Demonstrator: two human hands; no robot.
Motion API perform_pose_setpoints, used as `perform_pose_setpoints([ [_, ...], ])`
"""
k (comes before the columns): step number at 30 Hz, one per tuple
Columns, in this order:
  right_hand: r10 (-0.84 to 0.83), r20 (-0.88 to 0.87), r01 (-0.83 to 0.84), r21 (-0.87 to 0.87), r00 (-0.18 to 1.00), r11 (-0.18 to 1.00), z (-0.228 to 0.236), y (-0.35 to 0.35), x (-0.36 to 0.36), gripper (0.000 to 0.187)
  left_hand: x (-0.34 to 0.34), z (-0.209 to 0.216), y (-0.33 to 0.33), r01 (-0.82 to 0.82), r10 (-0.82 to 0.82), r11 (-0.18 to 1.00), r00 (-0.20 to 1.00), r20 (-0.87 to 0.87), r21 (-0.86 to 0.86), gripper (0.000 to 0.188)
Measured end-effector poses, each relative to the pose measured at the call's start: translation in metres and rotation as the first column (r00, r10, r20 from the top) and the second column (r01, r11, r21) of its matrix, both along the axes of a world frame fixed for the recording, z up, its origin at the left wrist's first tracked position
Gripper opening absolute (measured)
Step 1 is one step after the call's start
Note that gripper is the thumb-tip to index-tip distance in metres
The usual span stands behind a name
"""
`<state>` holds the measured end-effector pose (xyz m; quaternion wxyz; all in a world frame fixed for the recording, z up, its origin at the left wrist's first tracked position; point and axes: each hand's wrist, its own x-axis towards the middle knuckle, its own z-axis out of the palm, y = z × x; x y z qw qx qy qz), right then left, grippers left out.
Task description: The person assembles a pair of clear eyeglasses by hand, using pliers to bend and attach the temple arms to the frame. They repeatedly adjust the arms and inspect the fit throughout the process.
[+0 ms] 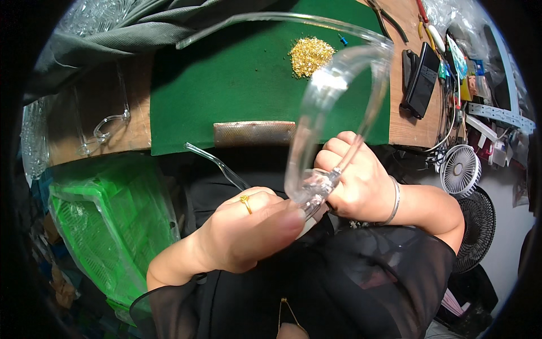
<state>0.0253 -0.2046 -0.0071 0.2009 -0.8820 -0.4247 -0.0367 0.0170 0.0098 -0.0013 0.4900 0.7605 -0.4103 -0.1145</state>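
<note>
Clear plastic, glossy, catching the lamp: spectacle frame [306,116] held over my lap, just short of the bench edge, its upper part overlapping the green mat [226,85] from this view. Left hand [240,226] closed around it, thumb laid along the plastic and blurred; right hand [355,183] clenched beside it, fingers curled over the frame close to the pinch. Cannot tell whether either palm hides a tool or small part. Bright specks where the hands meet, too smeared to name. Judgement: this looks like work on one joint, so best keep both grips close to that spot, press evenly and slowly, and never lever from the long temple arm [271,18], which could flex or crack. Wrists low and steady would help. Gold bits [310,56] lie heaped on the mat; better keep the swinging arm clear of them.
</note>
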Motion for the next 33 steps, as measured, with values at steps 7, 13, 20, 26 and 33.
perform_pose_setpoints([
  [7,0.009,0.005,-0.009,0.023,1.0,1.0,0.01,0.0,0.004,0.013,-0.001,-0.007,0.004,0.008,-0.017,0.995,0.997,-0.077,-0.104,0.036],
  [13,-0.012,-0.017,0.013,0.047,1.0,0.999,0.008,0.003,0.001,0.014,-0.01,-0.008,0.008,0.075,-0.164,0.98,0.828,-0.537,-0.183,0.042],
  [20,-0.009,-0.002,0.009,0.012,1.0,1.0,0.003,0.002,-0.002,0.015,-0.014,-0.015,0.009,0.073,-0.066,0.996,0.99,-0.121,0.05,0.047],
  [26,-0.007,0.014,0.006,0.053,1.0,0.999,-0.009,0.004,-0.003,0.012,-0.016,-0.019,0.006,0.012,-0.018,0.996,0.997,-0.073,-0.087,0.061],
  [33,0.069,-0.392,-0.023,0.121,0.918,0.992,0.02,-0.001,0.01,0.031,-0.011,-0.014,-0.007,-0.23,0.137,0.894,0.957,-0.255,-0.385,0.095],
])
